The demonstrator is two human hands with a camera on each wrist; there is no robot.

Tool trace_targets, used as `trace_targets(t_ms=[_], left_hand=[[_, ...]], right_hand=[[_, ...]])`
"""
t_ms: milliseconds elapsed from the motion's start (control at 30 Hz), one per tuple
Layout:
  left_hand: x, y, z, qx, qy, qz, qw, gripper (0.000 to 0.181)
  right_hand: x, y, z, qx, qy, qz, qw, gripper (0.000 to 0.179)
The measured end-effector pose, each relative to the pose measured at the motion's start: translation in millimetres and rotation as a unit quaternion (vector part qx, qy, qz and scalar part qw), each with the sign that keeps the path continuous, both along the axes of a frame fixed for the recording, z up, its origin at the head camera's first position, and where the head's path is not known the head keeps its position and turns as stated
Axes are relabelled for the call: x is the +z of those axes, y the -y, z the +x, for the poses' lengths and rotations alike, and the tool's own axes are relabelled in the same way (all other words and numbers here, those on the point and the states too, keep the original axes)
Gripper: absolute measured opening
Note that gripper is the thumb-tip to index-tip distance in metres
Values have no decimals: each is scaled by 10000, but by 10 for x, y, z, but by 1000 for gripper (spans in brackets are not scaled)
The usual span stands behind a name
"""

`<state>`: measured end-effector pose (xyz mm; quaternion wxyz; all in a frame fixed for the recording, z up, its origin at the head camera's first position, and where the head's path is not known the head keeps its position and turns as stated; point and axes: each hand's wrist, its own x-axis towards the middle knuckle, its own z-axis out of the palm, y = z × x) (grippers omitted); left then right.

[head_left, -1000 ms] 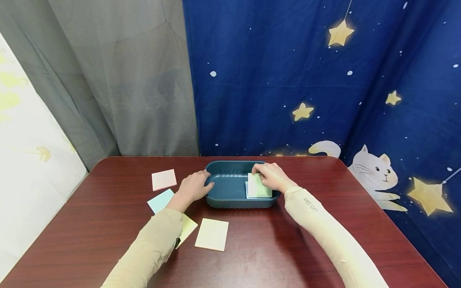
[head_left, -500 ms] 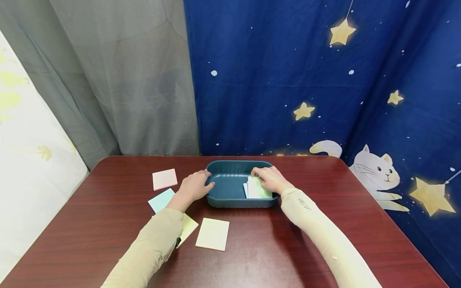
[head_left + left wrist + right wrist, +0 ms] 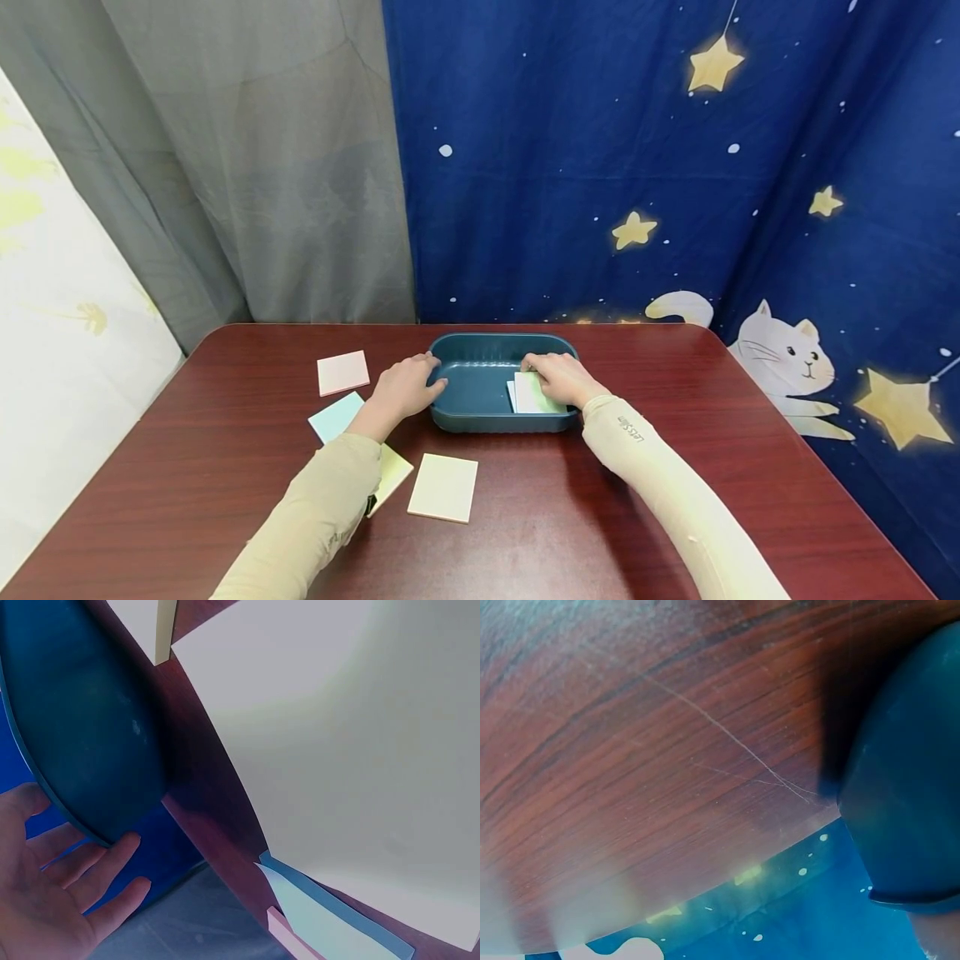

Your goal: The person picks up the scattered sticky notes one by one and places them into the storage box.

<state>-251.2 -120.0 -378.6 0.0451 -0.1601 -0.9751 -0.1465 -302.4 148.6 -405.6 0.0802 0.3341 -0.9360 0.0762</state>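
Observation:
My left hand (image 3: 405, 386) rests against the left end of the dark teal box (image 3: 480, 424), fingers loosely extended at its rim; in the left wrist view the left hand (image 3: 64, 881) shows them spread beside the box (image 3: 82, 735). My right hand (image 3: 562, 377) reaches into the box's right side and holds a pale green sticky-note pad (image 3: 532, 395) by its far edge. Another pale blue pad (image 3: 512, 397) peeks out from beneath its left side. In the right wrist view the box (image 3: 911, 780) hides almost all of the right hand.
Left of the box lie a pink pad (image 3: 342, 372), a light blue pad (image 3: 335, 416) and a yellow pad (image 3: 392, 477), partly under the left forearm. A cream pad (image 3: 443, 488) lies in front of the box. Curtains hang behind the brown table (image 3: 525, 525).
The right hand has lowered the pale green pad, from tilted up to lower in the box, and shifted slightly left. The left hand has stayed at the rim.

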Motion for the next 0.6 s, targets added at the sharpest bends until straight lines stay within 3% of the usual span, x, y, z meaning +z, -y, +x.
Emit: trace_targets(t_ms=[600], left_hand=[[23, -16, 25, -24, -26, -66, 10000, 45]], right_hand=[[22, -20, 49, -32, 317, 131, 9994, 32]])
